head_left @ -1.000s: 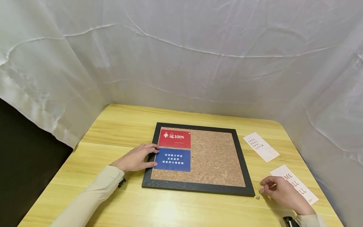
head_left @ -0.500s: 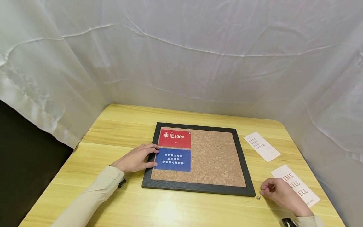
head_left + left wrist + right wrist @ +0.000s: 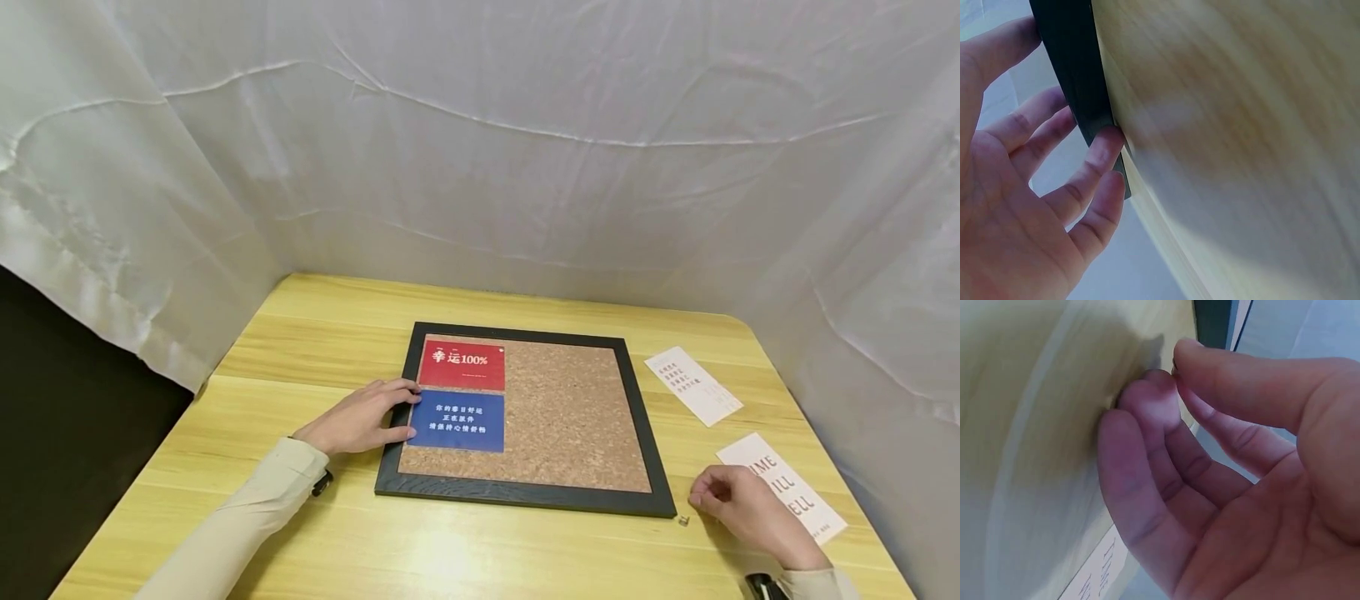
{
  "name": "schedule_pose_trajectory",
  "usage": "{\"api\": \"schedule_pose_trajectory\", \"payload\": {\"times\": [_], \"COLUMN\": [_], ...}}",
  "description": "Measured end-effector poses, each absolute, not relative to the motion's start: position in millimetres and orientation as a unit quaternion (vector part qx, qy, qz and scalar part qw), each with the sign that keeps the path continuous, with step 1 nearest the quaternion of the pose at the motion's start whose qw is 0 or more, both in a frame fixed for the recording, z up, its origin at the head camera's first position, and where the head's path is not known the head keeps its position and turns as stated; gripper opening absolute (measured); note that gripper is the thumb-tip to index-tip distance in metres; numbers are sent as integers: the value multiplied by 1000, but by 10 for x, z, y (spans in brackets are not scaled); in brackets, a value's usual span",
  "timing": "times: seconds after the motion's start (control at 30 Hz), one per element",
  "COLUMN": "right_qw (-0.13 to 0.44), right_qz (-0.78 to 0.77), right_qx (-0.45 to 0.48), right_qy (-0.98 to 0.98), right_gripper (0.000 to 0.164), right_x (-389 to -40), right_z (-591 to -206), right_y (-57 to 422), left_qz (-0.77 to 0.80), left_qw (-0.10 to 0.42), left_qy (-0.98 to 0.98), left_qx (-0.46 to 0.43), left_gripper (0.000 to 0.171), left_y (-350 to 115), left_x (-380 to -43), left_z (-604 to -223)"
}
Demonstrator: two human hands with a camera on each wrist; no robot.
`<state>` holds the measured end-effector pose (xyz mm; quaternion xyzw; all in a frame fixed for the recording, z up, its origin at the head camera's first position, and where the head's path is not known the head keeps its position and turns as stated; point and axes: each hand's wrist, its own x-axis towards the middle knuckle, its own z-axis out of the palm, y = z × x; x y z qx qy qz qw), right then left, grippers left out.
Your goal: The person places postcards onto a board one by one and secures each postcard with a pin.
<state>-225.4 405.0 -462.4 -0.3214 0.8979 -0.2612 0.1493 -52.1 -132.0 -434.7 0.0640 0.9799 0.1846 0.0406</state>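
Observation:
A cork board (image 3: 573, 417) in a black frame lies on the table, with a red card (image 3: 480, 379) at its upper left and a blue card (image 3: 455, 421) below. A small round tack head (image 3: 501, 349) shows at the red card's top right corner. My left hand (image 3: 360, 421) rests across the frame's left side, thumb and index fingertip on the blue card's left edge. Off the board's lower right corner, my right hand (image 3: 738, 508) pinches a tiny metallic thumbtack (image 3: 1174, 369), mostly hidden between thumb and index finger. A small metallic tack (image 3: 683, 521) lies just left of those fingers.
Two white cards lie right of the board: a small-print card (image 3: 693, 386) farther back, and a large-lettered card (image 3: 813, 504) partly behind my right hand. White cloth (image 3: 480, 167) hangs along the back and sides of the wooden table (image 3: 345, 542).
My right fingers have closed on one tack that lay at their tips and lifted slightly; the other stays on the table. My left hand and the cards on the board have not moved.

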Motion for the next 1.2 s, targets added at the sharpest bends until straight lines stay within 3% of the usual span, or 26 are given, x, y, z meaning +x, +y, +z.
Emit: {"api": "schedule_pose_trajectory", "payload": {"times": [0.3,0.73,1.2], "right_qw": [150,93,104], "right_qz": [-245,-239,-248], "right_qx": [-278,-273,-250], "right_qy": [916,927,930], "right_gripper": [9,10,12], "right_x": [-2264,-2278,-2312], "right_z": [-4544,-4426,-4290], "right_y": [3996,3867,3628], "left_qz": [182,182,178], "left_qw": [37,33,33], "left_qy": [980,980,981], "left_qx": [66,66,69], "left_gripper": [54,55,55], "left_y": [-1318,-1315,-1315], "left_x": [-523,-517,-509], "left_z": [-4342,-4346,-4335]}}
